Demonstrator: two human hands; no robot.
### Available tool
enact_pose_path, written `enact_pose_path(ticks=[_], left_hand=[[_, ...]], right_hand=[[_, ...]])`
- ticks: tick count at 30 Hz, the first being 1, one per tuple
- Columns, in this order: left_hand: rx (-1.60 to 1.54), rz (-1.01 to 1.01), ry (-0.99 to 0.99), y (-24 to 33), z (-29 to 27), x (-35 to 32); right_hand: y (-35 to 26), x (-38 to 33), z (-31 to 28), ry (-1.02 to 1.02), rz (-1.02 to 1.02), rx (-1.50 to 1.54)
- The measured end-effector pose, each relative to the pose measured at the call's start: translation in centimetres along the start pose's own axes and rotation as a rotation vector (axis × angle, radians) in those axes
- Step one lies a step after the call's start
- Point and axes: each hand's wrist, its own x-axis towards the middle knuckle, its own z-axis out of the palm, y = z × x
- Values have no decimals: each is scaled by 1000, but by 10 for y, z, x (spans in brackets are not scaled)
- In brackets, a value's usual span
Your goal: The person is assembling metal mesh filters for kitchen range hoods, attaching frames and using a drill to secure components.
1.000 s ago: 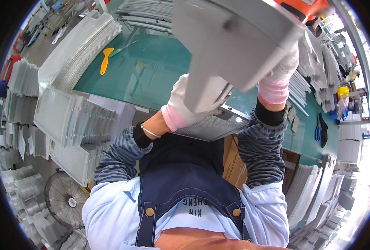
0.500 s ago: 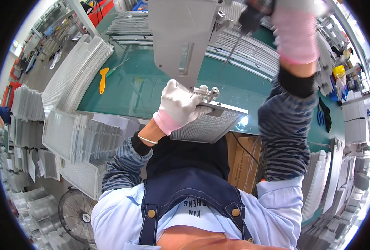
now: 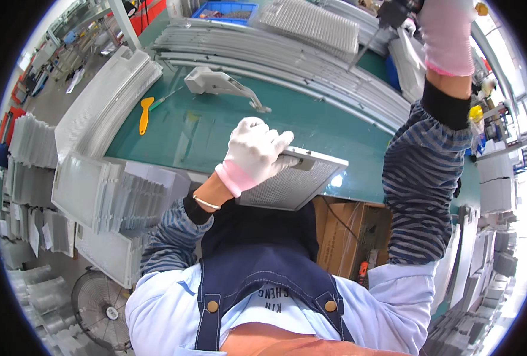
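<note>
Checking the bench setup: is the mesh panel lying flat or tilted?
Flat: the mesh panel lies on the green table edge, left hand pressing on top.

The left hand (image 3: 254, 151), in a white glove with a pink cuff, lies palm down with fingers spread and curled forward, its striped-sleeved forearm bent in from the lower left. The right arm is raised high, elbow bent, sleeve upright; the gloved right hand (image 3: 447, 29) sits at the picture's top edge, closed in a grip.

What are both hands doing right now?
Left hand: resting on the grey mesh panel, fingers over its edge.
Right hand: raised, closed on a power screwdriver.
</note>
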Motion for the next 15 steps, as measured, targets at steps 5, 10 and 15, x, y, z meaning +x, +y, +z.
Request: enact_pose_path(ticks=[5,10,15], left_hand=[[-8,-20,-64,2,-9,0],[-234,-42,-78,-9,-31,11],[-407,-80,-46,-29,-39,19]], right_hand=[[4,-1,10,80,144,109],[9,5,16,94,155,71],[29,17,9,99,119,102]])
